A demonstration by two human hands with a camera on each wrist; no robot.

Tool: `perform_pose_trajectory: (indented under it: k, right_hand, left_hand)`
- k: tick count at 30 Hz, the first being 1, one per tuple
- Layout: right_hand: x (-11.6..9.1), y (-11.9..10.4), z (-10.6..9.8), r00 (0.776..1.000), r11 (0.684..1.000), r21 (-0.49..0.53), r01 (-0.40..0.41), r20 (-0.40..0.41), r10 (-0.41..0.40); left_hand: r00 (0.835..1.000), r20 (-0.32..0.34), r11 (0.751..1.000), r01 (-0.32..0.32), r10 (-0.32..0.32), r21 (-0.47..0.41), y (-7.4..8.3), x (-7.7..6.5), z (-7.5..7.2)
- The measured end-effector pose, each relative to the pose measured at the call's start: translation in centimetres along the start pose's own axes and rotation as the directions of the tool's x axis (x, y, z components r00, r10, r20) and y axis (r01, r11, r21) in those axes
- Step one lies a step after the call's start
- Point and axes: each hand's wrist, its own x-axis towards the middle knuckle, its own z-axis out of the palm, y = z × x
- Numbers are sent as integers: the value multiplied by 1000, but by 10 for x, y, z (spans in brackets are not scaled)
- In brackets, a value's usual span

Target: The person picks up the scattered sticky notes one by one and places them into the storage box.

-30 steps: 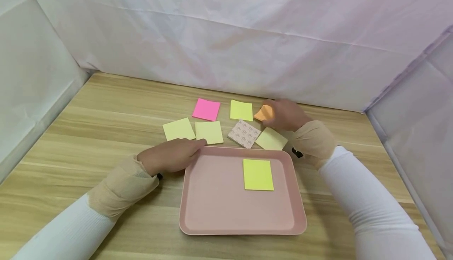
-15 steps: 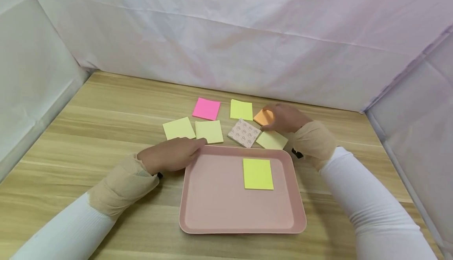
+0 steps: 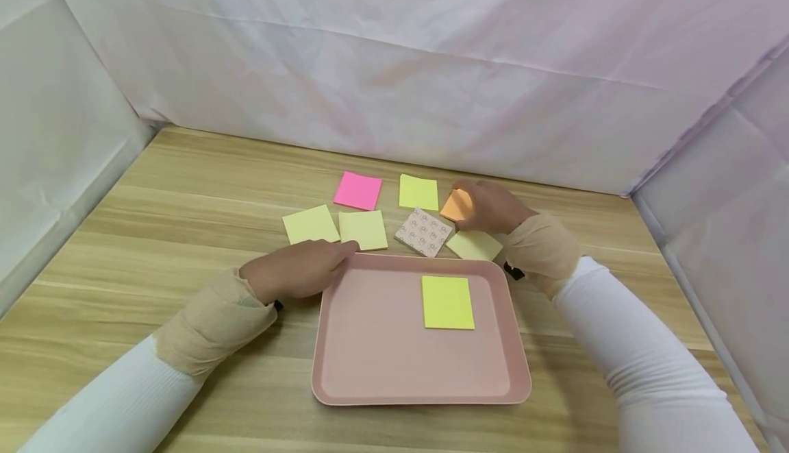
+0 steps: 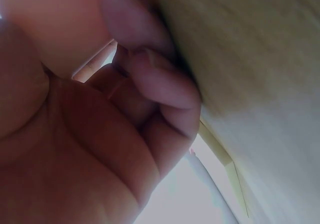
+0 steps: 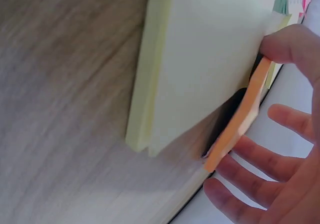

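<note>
My left hand grips the far left corner of a pink tray, thumb at the rim and fingers curled below it in the left wrist view. A yellow sticky note pad lies in the tray. At the back right, my right hand holds an orange sticky note pad by its edges. In the right wrist view the thumb touches one end of the orange pad and fingertips meet its other side; the index finger stands apart. A pale yellow pad lies just in front of this hand.
Behind the tray lie a patterned pad, two pale yellow pads, one at the left and one beside it, a pink pad and a bright yellow pad. White cloth walls enclose the wooden table.
The orange pad looked bent up under my right fingers a second ago and now looks flatter. My right hand has shifted very slightly left; the left hand keeps its place on the tray.
</note>
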Motion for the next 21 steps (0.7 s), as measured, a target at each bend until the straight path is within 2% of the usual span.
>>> perform_pose_trajectory:
  k: [6, 10, 15, 21]
  right_hand:
    - [-1, -2, 1, 999, 999, 13, -36, 26, 36]
    - [-1, -3, 2, 997, 997, -35, -68, 27, 69]
    - [-2, -3, 2, 997, 990, -121, -69, 14, 71]
    - [-5, -5, 0, 998, 992, -113, -59, -24, 57]
  left_hand:
    - [1000, 7, 1000, 9, -9, -3, 0, 0, 0]
    - [1000, 2, 1000, 8, -8, -1, 0, 0, 0]
    - [1000, 2, 1000, 9, -9, -3, 0, 1, 0]
    - [1000, -1, 1000, 7, -7, 3, 0, 1, 1]
